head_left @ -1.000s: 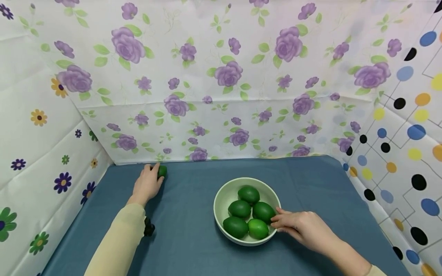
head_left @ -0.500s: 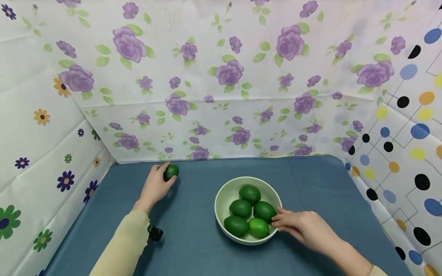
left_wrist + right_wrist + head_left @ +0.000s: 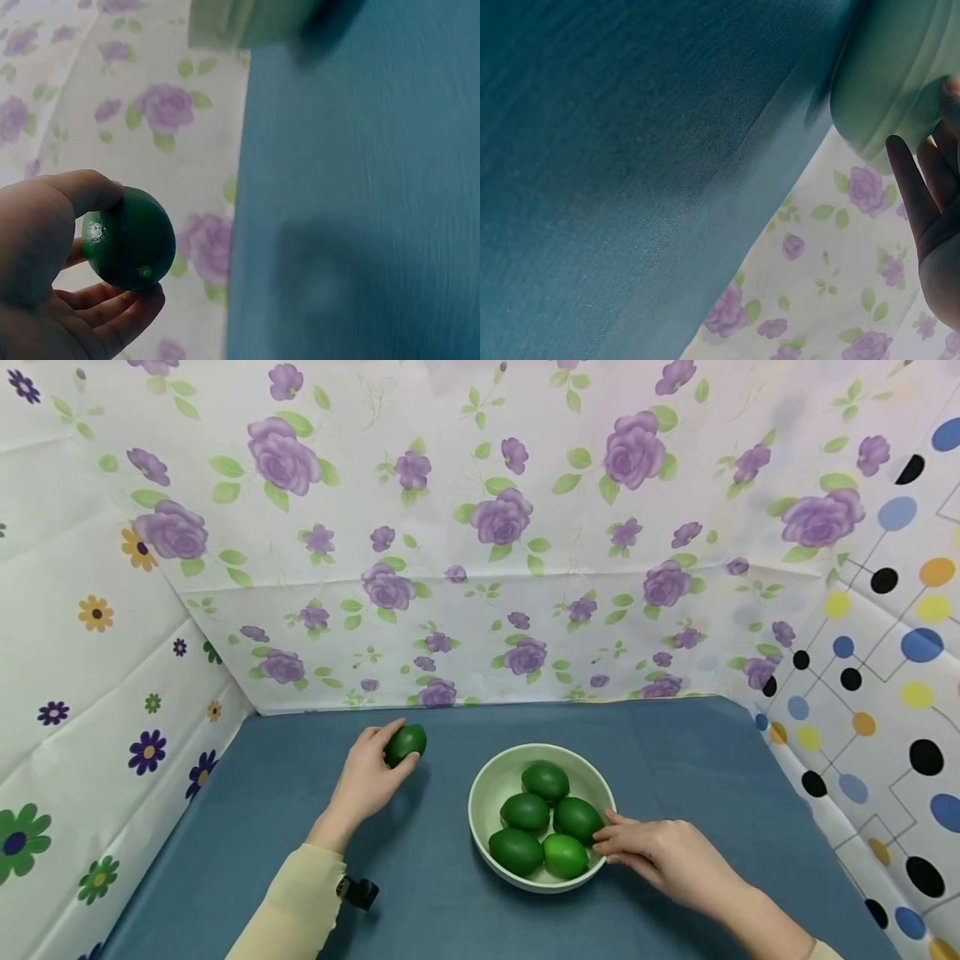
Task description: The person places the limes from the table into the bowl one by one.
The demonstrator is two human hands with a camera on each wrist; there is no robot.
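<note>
My left hand (image 3: 372,772) holds a smooth, dark green egg-shaped fruit (image 3: 407,744) between thumb and fingers, left of the bowl. The left wrist view shows this fruit (image 3: 135,241) clear of the tabletop, with a small pale stem spot. Several more fruits lie in a pale green bowl (image 3: 486,781): dark ones like the fruit (image 3: 525,812) at its left, plus a brighter green one (image 3: 566,856) at the front. At the bowl's right side, my right hand (image 3: 671,858) grips the rim. The right wrist view shows fingers against the bowl's outer wall (image 3: 889,82).
A blue cloth (image 3: 442,843) covers the table. Behind it hangs a white sheet with purple flowers (image 3: 502,518). Patterned sheets also close off both sides, the left flowered (image 3: 45,618), the right dotted (image 3: 885,668). A small black device (image 3: 358,892) sits at my left wrist.
My left hand has carried the dark green fruit from the table's back left toward the bowl, rightward and slightly nearer. My right hand stays on the bowl's rim; the bowl stays in place.
</note>
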